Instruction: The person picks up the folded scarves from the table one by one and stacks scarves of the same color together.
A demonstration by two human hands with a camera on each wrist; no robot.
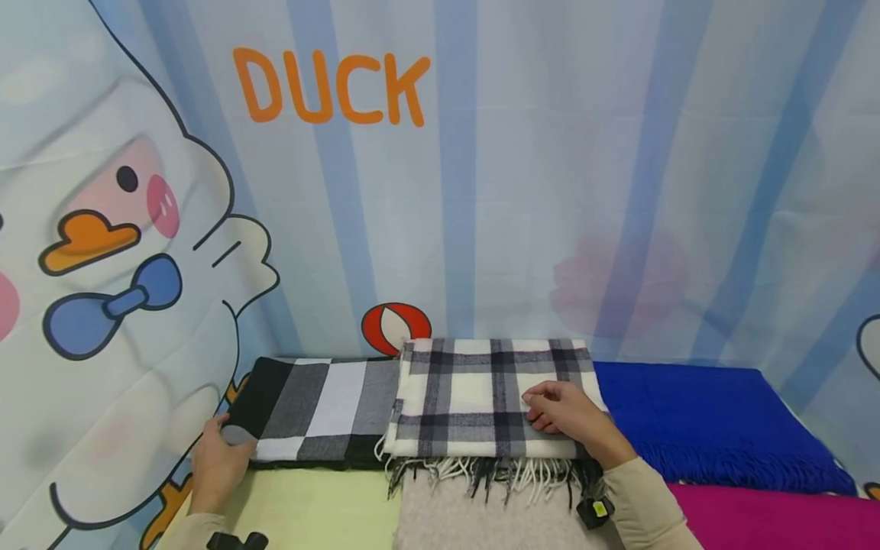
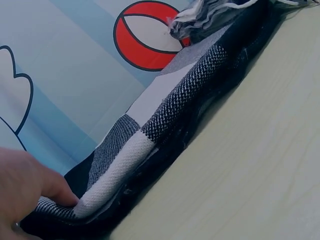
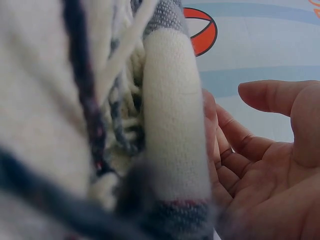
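Observation:
A folded black, grey and white checked scarf [image 1: 337, 401] lies at the back left. My left hand [image 1: 218, 467] grips its near left corner, and in the left wrist view the thumb [image 2: 57, 187] presses into the cloth. Beside it, a folded white and dark grey plaid scarf [image 1: 474, 382] with fringe [image 1: 509, 475] along its front overlaps the checked one's right end. Over the plaid scarf's right part is my right hand [image 1: 574, 416], fingers loosely bent; in the right wrist view the palm [image 3: 270, 175] shows with thumb apart and nothing held.
A blue fringed scarf [image 1: 694, 412] lies on the right, with magenta cloth [image 1: 777, 516] before it. Nearer me are pale yellow cloth [image 1: 323, 504] and beige cloth [image 1: 467, 512]. A printed duck curtain [image 1: 536, 168] hangs behind and along the left.

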